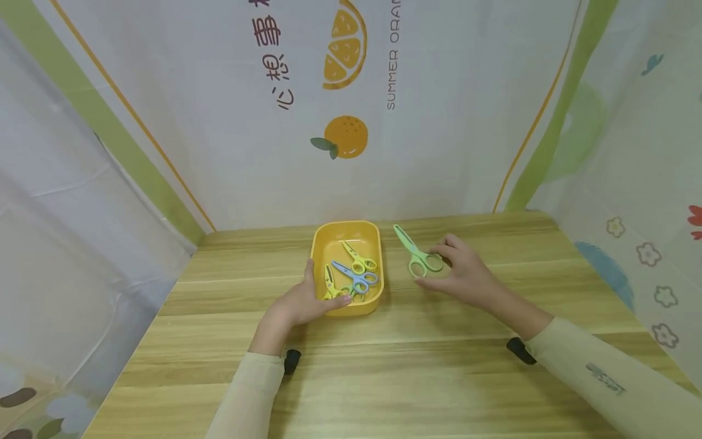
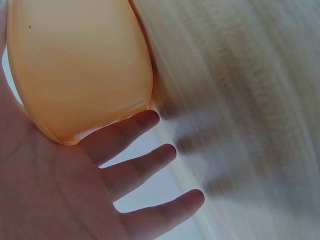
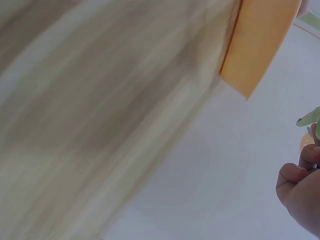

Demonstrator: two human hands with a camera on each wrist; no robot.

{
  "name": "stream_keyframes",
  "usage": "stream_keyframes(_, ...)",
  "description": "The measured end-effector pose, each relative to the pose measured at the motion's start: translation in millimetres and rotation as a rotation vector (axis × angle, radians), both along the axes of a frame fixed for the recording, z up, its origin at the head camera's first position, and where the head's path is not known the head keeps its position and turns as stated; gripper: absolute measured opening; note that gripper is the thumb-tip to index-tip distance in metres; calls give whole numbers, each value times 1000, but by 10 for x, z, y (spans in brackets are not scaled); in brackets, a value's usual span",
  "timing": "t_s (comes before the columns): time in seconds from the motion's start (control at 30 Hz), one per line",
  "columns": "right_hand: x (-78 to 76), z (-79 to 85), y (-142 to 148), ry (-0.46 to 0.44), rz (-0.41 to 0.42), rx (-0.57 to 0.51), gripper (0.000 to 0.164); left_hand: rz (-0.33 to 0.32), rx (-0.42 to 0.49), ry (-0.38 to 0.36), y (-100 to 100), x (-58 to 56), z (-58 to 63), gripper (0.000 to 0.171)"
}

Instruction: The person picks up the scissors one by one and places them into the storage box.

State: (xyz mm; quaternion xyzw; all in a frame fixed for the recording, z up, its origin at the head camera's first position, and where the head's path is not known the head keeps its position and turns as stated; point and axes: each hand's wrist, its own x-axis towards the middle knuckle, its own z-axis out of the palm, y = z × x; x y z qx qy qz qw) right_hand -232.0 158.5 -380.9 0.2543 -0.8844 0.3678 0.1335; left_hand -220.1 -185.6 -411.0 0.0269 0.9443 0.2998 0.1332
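Between the thumb and fingers of my right hand (image 1: 466, 272), a pair of light green scissors (image 1: 408, 241) is pinched by its handle loops, blades pointing up and away. These scissors are beside the yellow plastic bin (image 1: 373, 302), to its right. My left hand (image 1: 298, 303) holds the bin at its front left corner, thumb over the front rim and fingers along the outer wall. Inside the bin lie yellow scissors (image 1: 358, 258), blue scissors (image 1: 351, 275), another yellow pair (image 1: 329, 281) and green handles, partly covered. In the right wrist view only the tip of the held scissors (image 3: 310, 118) shows.
The wood-grain table (image 1: 428, 378) carries the bin near its back edge. Behind it hangs a white cloth (image 1: 439, 152) printed with oranges and lettering. Pale curtains stand at both sides. A small black object shows beside each forearm.
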Motion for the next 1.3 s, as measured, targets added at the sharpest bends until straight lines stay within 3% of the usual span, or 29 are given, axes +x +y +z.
stream_keyframes(0.2, -60, 86, -168, 1, -10, 27, 54, -1, -1, -4, 13, 4, 8, 141)
stream_keyframes(0.57, -313, 474, -644, -43, -25, 145, 64, -4, 2, -7, 0, -16, 28, 141)
stream_keyframes(0.73, -397, 650, -931, -139, -19, 257, 69, 3, 3, -19, -4, -1, 12, 141)
stream_keyframes(0.83, -439, 705, -1095, -196, -19, 339, 54, 0, 13, -20, 4, 5, 12, 140)
stream_keyframes(0.93, -490, 708, -1248, -264, -23, 381, 44, 3, 15, -20, 9, 1, 25, 140)
stream_keyframes(1.07, -565, 638, -1418, -331, -46, 433, 52, 5, 21, -18, 12, -6, 43, 140)
stream_keyframes(1.3, -670, 409, -1621, -391, -22, 502, 49, 5, 10, -34, -19, 25, 43, 140)
